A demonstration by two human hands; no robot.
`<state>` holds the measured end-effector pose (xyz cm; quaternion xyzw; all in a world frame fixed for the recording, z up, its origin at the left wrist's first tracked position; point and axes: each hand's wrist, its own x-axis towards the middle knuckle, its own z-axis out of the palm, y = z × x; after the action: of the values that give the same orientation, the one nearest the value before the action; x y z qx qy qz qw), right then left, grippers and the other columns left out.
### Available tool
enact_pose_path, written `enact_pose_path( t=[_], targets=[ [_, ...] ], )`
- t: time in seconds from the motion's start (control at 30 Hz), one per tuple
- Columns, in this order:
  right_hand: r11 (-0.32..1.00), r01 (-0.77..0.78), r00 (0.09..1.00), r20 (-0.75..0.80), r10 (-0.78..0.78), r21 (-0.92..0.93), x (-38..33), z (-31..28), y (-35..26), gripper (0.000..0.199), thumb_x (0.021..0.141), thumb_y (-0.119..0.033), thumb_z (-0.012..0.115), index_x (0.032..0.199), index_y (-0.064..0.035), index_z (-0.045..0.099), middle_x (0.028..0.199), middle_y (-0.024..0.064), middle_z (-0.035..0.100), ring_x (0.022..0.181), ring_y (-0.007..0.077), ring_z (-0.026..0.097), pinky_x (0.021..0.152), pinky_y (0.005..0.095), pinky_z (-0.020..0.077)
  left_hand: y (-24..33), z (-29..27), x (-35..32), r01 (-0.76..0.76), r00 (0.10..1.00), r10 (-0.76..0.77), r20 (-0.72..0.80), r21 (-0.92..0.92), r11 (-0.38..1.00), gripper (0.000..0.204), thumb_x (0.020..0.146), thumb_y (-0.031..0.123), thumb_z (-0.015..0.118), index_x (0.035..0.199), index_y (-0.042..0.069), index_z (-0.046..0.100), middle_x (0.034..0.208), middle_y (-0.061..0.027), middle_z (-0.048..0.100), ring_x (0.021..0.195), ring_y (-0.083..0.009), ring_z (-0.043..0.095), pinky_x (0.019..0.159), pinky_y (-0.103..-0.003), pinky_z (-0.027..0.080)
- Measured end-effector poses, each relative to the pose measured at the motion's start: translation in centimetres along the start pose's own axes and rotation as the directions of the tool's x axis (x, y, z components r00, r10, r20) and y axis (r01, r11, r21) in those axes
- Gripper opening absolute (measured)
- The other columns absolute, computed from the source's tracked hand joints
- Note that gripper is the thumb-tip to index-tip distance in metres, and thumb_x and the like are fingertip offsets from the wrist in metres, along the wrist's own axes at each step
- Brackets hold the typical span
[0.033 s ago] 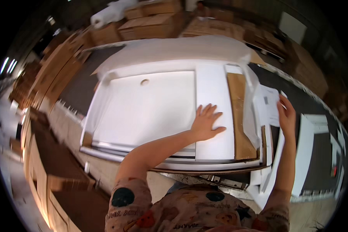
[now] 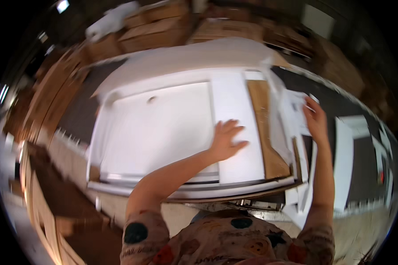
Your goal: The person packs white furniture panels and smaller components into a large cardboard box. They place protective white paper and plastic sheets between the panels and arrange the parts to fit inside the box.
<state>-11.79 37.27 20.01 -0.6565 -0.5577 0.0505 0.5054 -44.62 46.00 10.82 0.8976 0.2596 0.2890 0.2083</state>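
Note:
My left hand (image 2: 227,142) lies with fingers spread on a long white foam strip (image 2: 238,132), beside a shallow white shower tray (image 2: 159,132) with a round drain hole (image 2: 152,100). The tray sits in a carton with white padding. My right hand (image 2: 316,119) is past the carton's right side, its fingers closed at the edge of a printed white paper sheet (image 2: 297,110). Blur softens the fingertips there. Between the hands, a brown cardboard strip (image 2: 264,119) runs along the inside of the carton.
A pale wrapping sheet (image 2: 185,57) is folded back over the far side. White foam pieces (image 2: 344,163) lie on the dark surface at right. Tall cartons (image 2: 44,190) stand at near left; stacked cartons (image 2: 154,33) and a white roll (image 2: 110,22) are behind.
The whole view has shifted, with the carton and both hands appearing slightly farther left. Against the foam strip and the paper, my hands keep nearly the same places.

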Motion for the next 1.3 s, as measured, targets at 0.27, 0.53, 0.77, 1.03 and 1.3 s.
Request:
enact_pose_path(
  t=[0.27,0.53,0.77,1.03,1.3],
  targets=[
    [0.811,0.333,0.892,0.439,-0.105,-0.482,-4.0,15.5,-6.0,0.045,0.084,-0.034,0.061,0.121,-0.0102,0.053,0.130,0.0211,0.042,0.117,0.0375,0.040,0.098,0.0482,0.0330,-15.2,-8.1,-5.2,0.028,0.971,-0.149,0.185,0.536,0.844,0.065,0.090,0.046,0.049,0.141,0.010,0.033,0.147,-0.0222,0.022,0.136,-0.0397,0.019,0.106,-0.060,0.014],
    [0.839,0.299,0.874,0.483,-0.050,-0.454,-7.0,16.2,-4.1,0.046,0.093,-0.042,0.045,0.128,-0.0115,0.049,0.136,0.0198,0.037,0.126,0.0360,0.031,0.105,0.0477,0.0241,-13.9,-8.1,-4.9,0.046,0.959,-0.182,0.217,0.515,0.856,0.064,0.091,0.047,0.047,0.139,0.007,0.034,0.146,-0.0223,0.022,0.137,-0.0389,0.017,0.108,-0.058,0.011],
    [0.961,0.196,0.793,0.608,-0.039,-0.194,1.6,14.7,-3.4,0.039,0.087,-0.039,0.056,0.103,-0.0051,0.063,0.101,0.0159,0.063,0.090,0.0340,0.059,0.077,0.0417,0.0472,-14.3,-8.3,-4.8,0.034,0.969,-0.152,0.192,0.507,0.861,0.062,0.091,0.043,0.049,0.138,0.006,0.036,0.145,-0.0228,0.025,0.135,-0.0401,0.020,0.107,-0.057,0.013],
    [0.953,-0.161,0.985,0.011,0.169,-0.256,19.6,14.4,2.7,0.046,0.084,-0.037,0.058,0.113,-0.0021,0.060,0.108,0.0202,0.062,0.106,0.0351,0.055,0.091,0.0396,0.0446,-13.4,-8.2,-4.4,0.058,0.968,-0.169,0.185,0.489,0.870,0.060,0.090,0.041,0.051,0.137,0.006,0.038,0.145,-0.0220,0.028,0.135,-0.0402,0.022,0.108,-0.056,0.014],
    [0.849,-0.300,0.950,-0.053,0.309,-0.434,25.1,19.5,8.4,0.070,0.079,-0.047,0.061,0.130,-0.0020,0.043,0.126,0.0230,0.050,0.120,0.0378,0.042,0.099,0.0440,0.0371,-13.7,-8.2,-4.6,0.044,0.972,-0.150,0.181,0.489,0.871,0.062,0.086,0.039,0.058,0.135,0.005,0.042,0.143,-0.0220,0.031,0.133,-0.0403,0.026,0.107,-0.055,0.016]
  ],
)
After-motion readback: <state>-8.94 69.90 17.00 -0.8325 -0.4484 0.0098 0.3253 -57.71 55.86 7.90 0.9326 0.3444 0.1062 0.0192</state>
